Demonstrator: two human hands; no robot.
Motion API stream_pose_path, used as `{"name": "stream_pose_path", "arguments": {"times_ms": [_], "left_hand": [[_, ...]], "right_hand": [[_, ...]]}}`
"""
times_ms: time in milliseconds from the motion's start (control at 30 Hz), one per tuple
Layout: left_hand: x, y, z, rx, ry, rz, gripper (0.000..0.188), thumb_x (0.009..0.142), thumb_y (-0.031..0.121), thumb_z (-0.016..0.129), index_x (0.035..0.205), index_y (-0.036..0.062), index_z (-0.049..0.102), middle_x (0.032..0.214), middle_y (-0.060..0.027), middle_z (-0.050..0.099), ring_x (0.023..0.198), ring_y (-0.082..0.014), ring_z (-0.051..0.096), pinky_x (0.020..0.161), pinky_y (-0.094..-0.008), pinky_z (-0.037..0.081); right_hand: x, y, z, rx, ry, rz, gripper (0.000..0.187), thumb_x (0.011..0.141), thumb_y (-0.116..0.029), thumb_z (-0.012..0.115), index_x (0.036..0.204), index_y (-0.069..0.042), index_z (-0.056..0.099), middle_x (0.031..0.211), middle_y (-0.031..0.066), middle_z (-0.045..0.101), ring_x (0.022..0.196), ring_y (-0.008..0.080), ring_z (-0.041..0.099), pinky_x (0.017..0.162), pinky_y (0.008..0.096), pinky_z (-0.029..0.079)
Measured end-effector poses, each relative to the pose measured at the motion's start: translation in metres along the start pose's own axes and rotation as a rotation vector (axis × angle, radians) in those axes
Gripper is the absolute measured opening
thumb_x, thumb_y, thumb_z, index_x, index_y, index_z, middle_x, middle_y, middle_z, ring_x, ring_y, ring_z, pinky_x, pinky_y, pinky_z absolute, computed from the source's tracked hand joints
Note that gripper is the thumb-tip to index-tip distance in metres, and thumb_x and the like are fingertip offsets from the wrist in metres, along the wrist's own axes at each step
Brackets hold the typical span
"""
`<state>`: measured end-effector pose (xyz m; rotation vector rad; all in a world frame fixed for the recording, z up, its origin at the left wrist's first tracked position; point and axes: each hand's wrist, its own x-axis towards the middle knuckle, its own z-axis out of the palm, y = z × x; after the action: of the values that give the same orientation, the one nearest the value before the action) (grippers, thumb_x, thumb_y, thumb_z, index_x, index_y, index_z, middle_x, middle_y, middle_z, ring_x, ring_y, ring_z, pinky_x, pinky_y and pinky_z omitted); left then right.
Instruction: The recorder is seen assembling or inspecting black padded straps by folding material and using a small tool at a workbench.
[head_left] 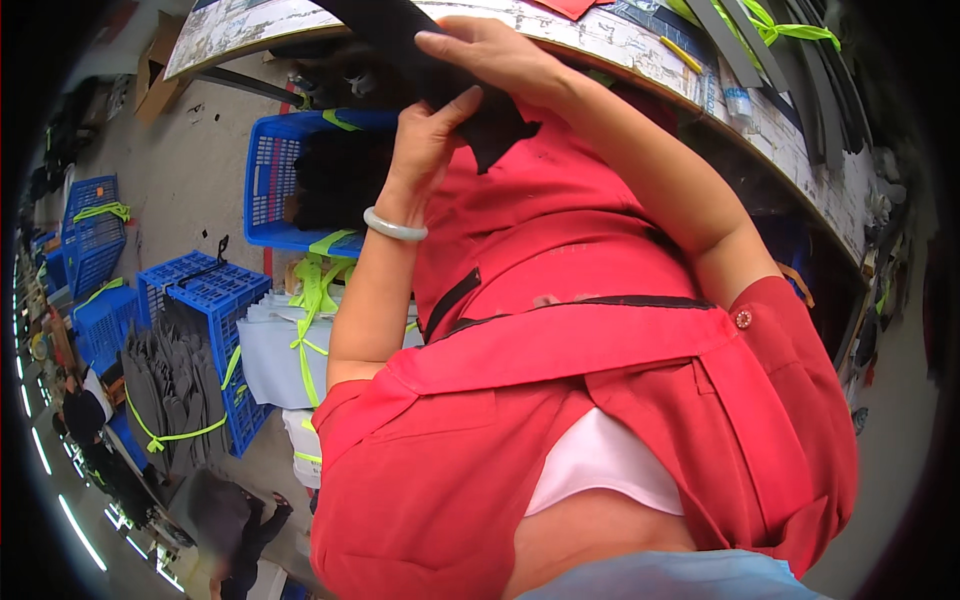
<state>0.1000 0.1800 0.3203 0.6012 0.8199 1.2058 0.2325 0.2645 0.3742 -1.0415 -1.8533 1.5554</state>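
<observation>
A long black strip of cloth-like material (395,35) runs from the top edge down in front of my red apron, ending in a ragged corner. My left hand (425,145), with a pale bangle on its wrist, is closed on the strip's lower part, thumb lying across it. Higher up, my right hand (500,62) lies over the strip's right side, its thumb and fingers closed about it. The undersides of the fingers are hidden.
A worn white worktable (800,180) curves across the top and right, bearing a yellow pen-like tool (682,56) and tied grey strips (725,45). At the left stand a blue crate (262,185) holding black material, another crate (240,390), and pale tied bundles (275,355). A person (245,530) is at lower left.
</observation>
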Motion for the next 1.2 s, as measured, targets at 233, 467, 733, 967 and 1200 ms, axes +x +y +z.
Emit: {"name": "stream_pose_path", "arguments": {"times_ms": [233, 467, 733, 967, 1200], "left_hand": [[-0.009, -0.005, -0.019, -0.303, 0.198, 0.039, 0.02, 0.088, 0.007, 0.068, 0.104, -0.0042, 0.064, 0.104, -0.0125, 0.068, 0.09, -0.0206, 0.066, 0.084, -0.0319, 0.054], [-0.015, -0.004, 0.005, -0.361, 0.205, 0.016, 0.017, 0.088, 0.012, 0.069, 0.093, -0.0031, 0.067, 0.094, -0.0125, 0.07, 0.083, -0.0218, 0.069, 0.07, -0.0348, 0.059], [-0.014, -0.022, -0.011, -0.341, 0.272, 0.087, 0.017, 0.088, 0.01, 0.069, 0.099, -0.0031, 0.066, 0.097, -0.012, 0.069, 0.087, -0.0221, 0.068, 0.08, -0.0346, 0.057], [-0.009, -0.03, 0.0, -0.324, 0.277, 0.171, 0.022, 0.087, 0.01, 0.071, 0.107, 0.0049, 0.064, 0.101, -0.0051, 0.067, 0.094, -0.0186, 0.064, 0.087, -0.0328, 0.051], [-0.026, -0.044, -0.011, -0.303, 0.253, 0.149, 0.023, 0.086, 0.007, 0.07, 0.107, 0.0017, 0.063, 0.103, -0.006, 0.067, 0.098, -0.0189, 0.063, 0.092, -0.0336, 0.05]], "right_hand": [[-0.058, 0.016, -0.008, -0.259, -0.098, -0.297, 0.026, 0.078, -0.007, 0.072, 0.102, -0.001, 0.062, 0.088, 0.0073, 0.061, 0.088, 0.0163, 0.06, 0.086, 0.028, 0.048], [-0.068, 0.027, 0.011, -0.33, 0.482, -0.331, 0.022, 0.073, 0.004, 0.066, 0.084, -0.003, 0.049, 0.06, 0.002, 0.041, 0.053, 0.0089, 0.038, 0.05, 0.0256, 0.037], [-0.07, 0.043, 0.013, -0.32, 0.397, -0.18, 0.013, 0.078, 0.0, 0.065, 0.088, -0.002, 0.058, 0.075, 0.0025, 0.057, 0.07, 0.0093, 0.057, 0.065, 0.0243, 0.05], [-0.07, 0.048, 0.033, 0.582, -0.054, 0.387, 0.017, 0.087, -0.011, 0.063, 0.101, -0.002, 0.06, 0.074, 0.0054, 0.061, 0.061, 0.0105, 0.058, 0.053, 0.0235, 0.046], [-0.094, 0.045, 0.022, 0.201, -0.153, 0.415, 0.013, 0.087, -0.021, 0.061, 0.085, -0.008, 0.058, 0.057, -0.0011, 0.05, 0.043, 0.006, 0.038, 0.04, 0.0253, 0.026]]}}
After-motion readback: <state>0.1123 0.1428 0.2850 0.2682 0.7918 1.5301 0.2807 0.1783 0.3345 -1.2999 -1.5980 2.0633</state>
